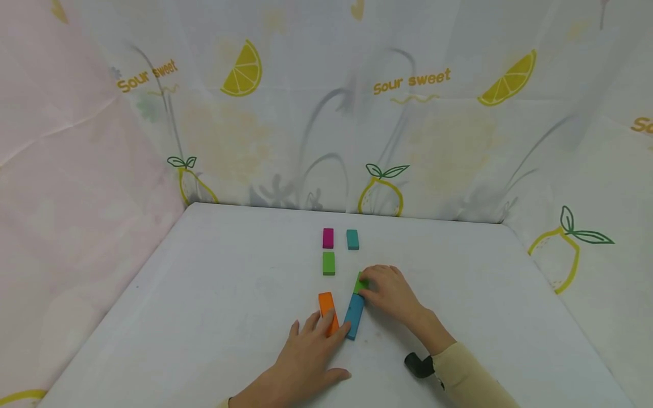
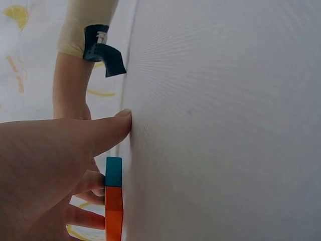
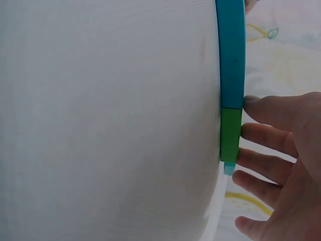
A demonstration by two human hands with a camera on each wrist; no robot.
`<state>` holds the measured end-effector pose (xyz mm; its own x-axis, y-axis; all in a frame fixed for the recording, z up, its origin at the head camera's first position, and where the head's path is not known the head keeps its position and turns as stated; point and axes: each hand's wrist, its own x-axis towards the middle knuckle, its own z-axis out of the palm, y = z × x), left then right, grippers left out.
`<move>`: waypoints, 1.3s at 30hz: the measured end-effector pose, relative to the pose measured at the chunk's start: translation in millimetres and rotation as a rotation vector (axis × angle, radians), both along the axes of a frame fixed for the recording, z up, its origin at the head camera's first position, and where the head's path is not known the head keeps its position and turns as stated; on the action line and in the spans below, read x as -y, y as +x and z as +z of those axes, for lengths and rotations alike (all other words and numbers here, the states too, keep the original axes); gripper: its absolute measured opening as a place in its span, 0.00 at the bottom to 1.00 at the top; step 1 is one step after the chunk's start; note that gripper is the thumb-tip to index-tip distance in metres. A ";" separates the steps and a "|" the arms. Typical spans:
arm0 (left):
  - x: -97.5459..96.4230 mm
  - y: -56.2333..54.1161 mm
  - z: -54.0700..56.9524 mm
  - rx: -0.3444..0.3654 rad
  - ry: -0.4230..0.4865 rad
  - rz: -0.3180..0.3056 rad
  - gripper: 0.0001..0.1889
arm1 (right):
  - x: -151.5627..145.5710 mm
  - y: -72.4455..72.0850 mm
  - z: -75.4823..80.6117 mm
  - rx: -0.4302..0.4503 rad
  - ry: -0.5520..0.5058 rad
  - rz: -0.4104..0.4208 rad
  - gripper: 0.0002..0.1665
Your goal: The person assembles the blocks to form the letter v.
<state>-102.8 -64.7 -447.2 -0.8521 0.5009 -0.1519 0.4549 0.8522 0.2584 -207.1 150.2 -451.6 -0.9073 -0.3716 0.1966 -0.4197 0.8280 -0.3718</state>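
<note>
Currently both hands are down on the white table [image 1: 204, 311] w/ a handful of coloured blocks btwn & beyond them. The L hand [image 1: 310, 360] is spread wide, fingers fairly straight: one fingertip lies on the orange block [image 1: 325, 303], the index tip is by the near end of the long blue block [image 1: 354, 317], & the thumb sticks out to the side, off the blocks. It isn't gripping anything.

The R hand [image 1: 393, 292] is at the near green block [image 1: 359, 281], fingertips against it, thumb by the seam w/ the blue one. Can't tell if it's a proper pinch or just a press. That green block sits end to end w/ the blue, touching, at its far end; the pair slants a bit. Orange is just L of blue, the two closer together at the near end.

Further back, the other green block [image 1: 329, 264] has a magenta block [image 1: 328, 238] just behind it, w/ a teal block [image 1: 352, 239] R of the magenta, a gap btwn. Black gadget [image 1: 419, 365] on the R wrist, beige sleeve [image 1: 471, 374], lemon-print cloth [image 1: 306, 141] behind.
</note>
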 end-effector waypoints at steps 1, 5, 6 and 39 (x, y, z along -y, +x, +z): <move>-0.1 -0.2 0.1 0.002 -0.001 0.001 0.42 | -0.1 0.0 -0.7 -0.003 -0.001 -0.001 0.12; -0.1 -0.5 0.7 0.006 -0.004 0.005 0.42 | -0.1 0.4 -1.8 -0.008 0.001 -0.006 0.13; -0.2 -0.7 0.9 0.009 -0.004 0.005 0.42 | 0.1 0.6 -1.7 -0.010 0.004 -0.008 0.13; 0.7 0.3 -2.9 -0.026 -0.014 -0.019 0.42 | -1.8 -5.6 5.7 -0.008 0.022 0.012 0.11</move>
<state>-102.5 -65.4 -450.1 -0.8461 0.5151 -0.1372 0.4774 0.8468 0.2346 -212.7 152.0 -445.9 -0.9011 -0.3872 0.1952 -0.4328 0.8307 -0.3501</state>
